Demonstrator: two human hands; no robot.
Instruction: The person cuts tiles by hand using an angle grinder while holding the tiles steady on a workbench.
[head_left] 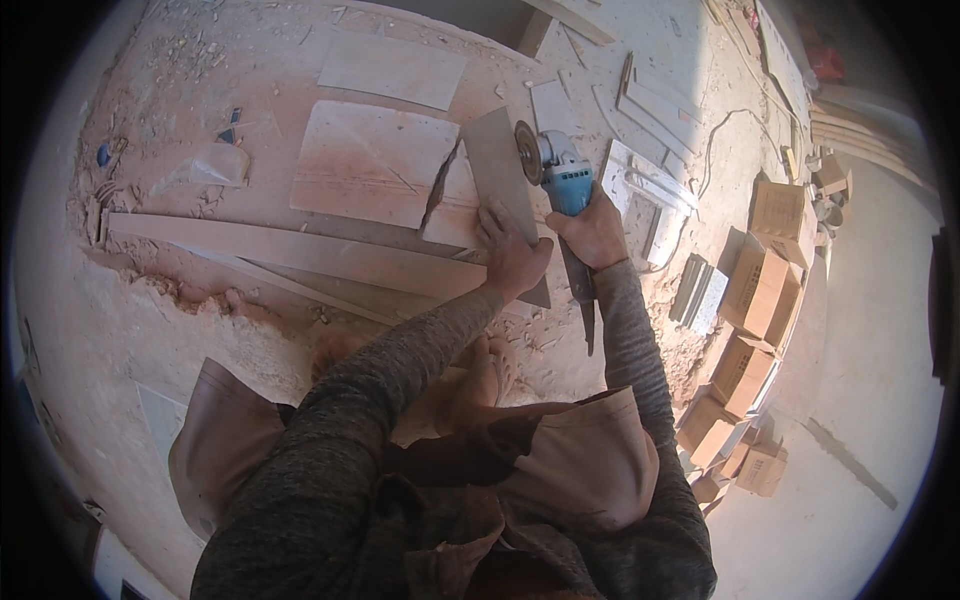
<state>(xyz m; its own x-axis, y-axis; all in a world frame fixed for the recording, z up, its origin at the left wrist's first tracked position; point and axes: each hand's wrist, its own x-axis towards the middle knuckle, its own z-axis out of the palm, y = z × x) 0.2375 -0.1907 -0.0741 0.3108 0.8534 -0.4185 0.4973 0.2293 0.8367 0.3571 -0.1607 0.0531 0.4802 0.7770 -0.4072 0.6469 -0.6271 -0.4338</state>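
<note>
With my right hand [597, 230] I grip a blue angle grinder [570, 186] round its body. Its disc [529, 152] stands close to the right edge of a narrow grey tile strip [497, 165]; whether the two touch, I cannot tell. My left hand [516, 252] is closed on the lower part of that strip, fingers over its face. The strip is tilted across the end of a broken, dust-covered slab [375, 165], which has a jagged crack near its right end. A cord runs down from the grinder's rear end.
A long tile strip [280, 250] lies left of my hands. Cardboard boxes [757, 285] line the right side, near a small stack of tile pieces [697, 293]. More offcuts [655, 115] and a loose cable [712, 140] lie at the far right. Rubble and dust cover the ground.
</note>
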